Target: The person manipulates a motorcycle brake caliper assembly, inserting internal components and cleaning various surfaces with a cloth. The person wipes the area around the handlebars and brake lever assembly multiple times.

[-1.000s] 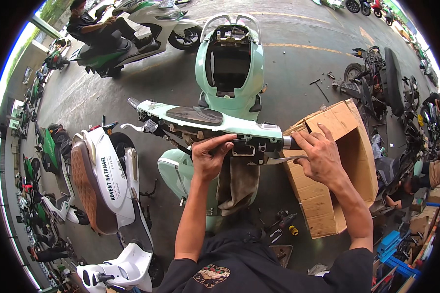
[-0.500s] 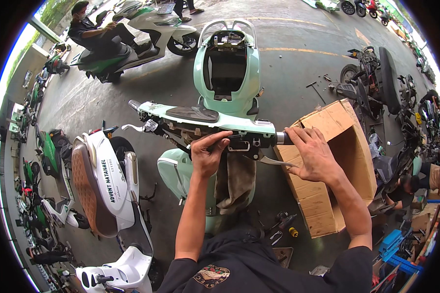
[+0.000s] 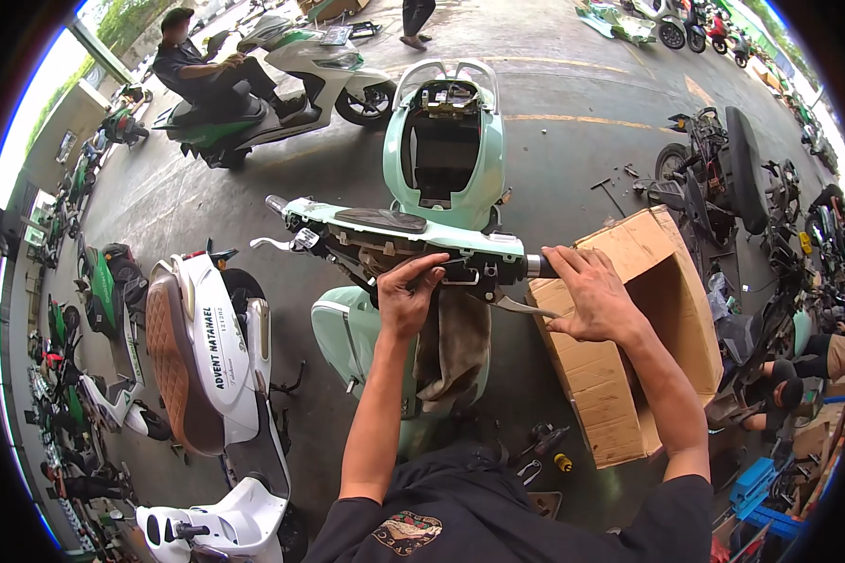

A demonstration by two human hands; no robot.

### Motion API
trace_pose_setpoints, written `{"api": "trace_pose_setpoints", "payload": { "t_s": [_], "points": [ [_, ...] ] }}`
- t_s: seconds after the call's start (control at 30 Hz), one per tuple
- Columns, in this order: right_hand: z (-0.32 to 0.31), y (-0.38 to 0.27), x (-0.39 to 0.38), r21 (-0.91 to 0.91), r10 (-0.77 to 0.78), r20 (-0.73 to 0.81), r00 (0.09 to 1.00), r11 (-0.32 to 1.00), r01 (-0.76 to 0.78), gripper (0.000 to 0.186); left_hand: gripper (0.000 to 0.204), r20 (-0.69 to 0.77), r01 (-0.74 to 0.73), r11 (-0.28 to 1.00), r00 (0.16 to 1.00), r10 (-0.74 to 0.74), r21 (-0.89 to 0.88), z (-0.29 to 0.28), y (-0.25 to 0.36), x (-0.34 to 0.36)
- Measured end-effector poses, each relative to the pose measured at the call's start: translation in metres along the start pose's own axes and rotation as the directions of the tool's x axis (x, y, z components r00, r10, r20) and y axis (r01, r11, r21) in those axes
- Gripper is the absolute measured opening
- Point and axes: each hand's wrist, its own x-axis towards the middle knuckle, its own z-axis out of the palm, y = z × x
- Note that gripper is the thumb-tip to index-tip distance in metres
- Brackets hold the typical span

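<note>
A mint-green scooter handlebar (image 3: 422,231) with its inner side uncovered lies across in front of me. My left hand (image 3: 407,293) is closed at the underside of the handlebar cover, thumb and forefinger by the black switch housing (image 3: 479,267). Whatever is between those fingers is hidden. At the right end, my right hand (image 3: 591,293) wraps over the dark handlebar grip (image 3: 539,266), its thumb below, close to the silver brake lever (image 3: 521,305). A brown cloth (image 3: 453,352) hangs below the bar, in front of the mint-green scooter body (image 3: 340,338).
An open cardboard box (image 3: 587,399) stands just right of the scooter. A mint-green body panel (image 3: 490,159) is beyond the bar. To the left is a white scooter (image 3: 211,352); a person (image 3: 192,70) sits on another behind. Tools and a yellow-handled item (image 3: 562,462) lie on the floor.
The whole view has shifted slightly downward. Both hands keep nearly the same places on the handlebar. A standing person's legs in the background appear farther right.
</note>
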Motion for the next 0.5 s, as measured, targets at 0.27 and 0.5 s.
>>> {"api": "trace_pose_setpoints", "payload": {
  "t_s": [0.27, 0.5],
  "points": [
    [0.004, -0.001, -0.007, 0.041, 0.045, 0.079, 0.996, 0.998, -0.048, 0.077, 0.021, 0.02, -0.004, 0.999, 1.0, 0.003, 0.04, 0.0, 0.002, -0.002],
    [0.012, 0.009, 0.004, 0.008, 0.027, 0.047, 0.999, 1.0, -0.027, 0.065, 0.022, 0.03, 0.021, 0.999, 0.999, -0.022, 0.024, 0.002, 0.0, -0.003]
  ]
}}
